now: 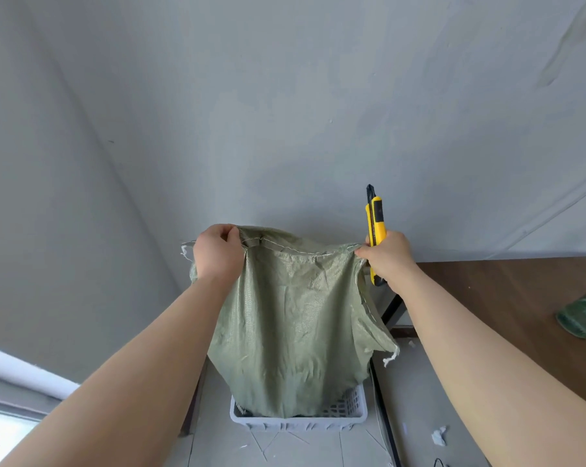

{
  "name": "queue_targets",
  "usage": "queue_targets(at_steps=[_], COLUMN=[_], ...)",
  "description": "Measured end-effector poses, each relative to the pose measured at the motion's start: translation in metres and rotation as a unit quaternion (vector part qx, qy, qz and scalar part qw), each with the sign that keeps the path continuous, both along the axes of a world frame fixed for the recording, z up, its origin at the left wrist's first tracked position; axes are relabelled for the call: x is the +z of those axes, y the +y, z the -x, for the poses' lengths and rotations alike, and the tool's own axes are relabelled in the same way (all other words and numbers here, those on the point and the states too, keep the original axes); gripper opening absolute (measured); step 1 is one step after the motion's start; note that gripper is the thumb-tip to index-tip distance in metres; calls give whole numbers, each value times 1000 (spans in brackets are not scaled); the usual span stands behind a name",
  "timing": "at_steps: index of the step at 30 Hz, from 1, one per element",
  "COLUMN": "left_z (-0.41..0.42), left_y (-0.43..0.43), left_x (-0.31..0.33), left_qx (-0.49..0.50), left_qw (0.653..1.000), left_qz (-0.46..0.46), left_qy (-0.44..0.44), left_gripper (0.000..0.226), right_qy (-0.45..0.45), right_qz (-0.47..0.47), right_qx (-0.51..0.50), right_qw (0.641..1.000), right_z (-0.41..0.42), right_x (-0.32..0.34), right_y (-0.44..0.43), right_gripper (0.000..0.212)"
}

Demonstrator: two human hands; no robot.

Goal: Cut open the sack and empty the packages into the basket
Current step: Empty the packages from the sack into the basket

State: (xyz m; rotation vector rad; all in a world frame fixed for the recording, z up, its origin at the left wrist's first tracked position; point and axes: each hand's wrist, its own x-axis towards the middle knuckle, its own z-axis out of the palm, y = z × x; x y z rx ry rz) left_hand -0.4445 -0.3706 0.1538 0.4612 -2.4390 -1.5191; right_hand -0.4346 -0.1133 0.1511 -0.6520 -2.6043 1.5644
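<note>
A green woven sack (295,318) hangs upside down, held up by its stitched seam, and its lower end drops into a grey plastic basket (348,420) on the floor. My left hand (217,252) pinches the seam's left corner. My right hand (391,256) grips the right corner together with a yellow utility knife (375,224) that points straight up. The sack hides the inside of the basket, so no packages show.
A brown table (507,291) stands at the right with a green glass jar (583,313) on it. Grey walls rise ahead and to the left. Scraps of white paper (439,435) lie on the tiled floor.
</note>
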Motion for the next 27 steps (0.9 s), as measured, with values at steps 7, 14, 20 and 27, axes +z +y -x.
queue_targets(at_steps=[7,14,20,27], left_z=[1,4,6,5], left_y=[3,0,-10,-8], left_x=[19,31,35,51], left_qx=[-12,-9,2,11], left_qw=[1000,999,999,996], left_qz=[-5,-18,-29,-45], left_qy=[24,40,30,70], left_gripper=[19,19,20,22], right_qy=[21,55,61,83], right_qz=[8,25,11,12], right_qx=[-15,-32,-25,-31], right_qw=[1000,998,998,996], right_z=[1,0,-1,5], right_x=[21,32,39,58], right_y=[-2,-2,-5,-8], right_gripper=[23,24,18,18])
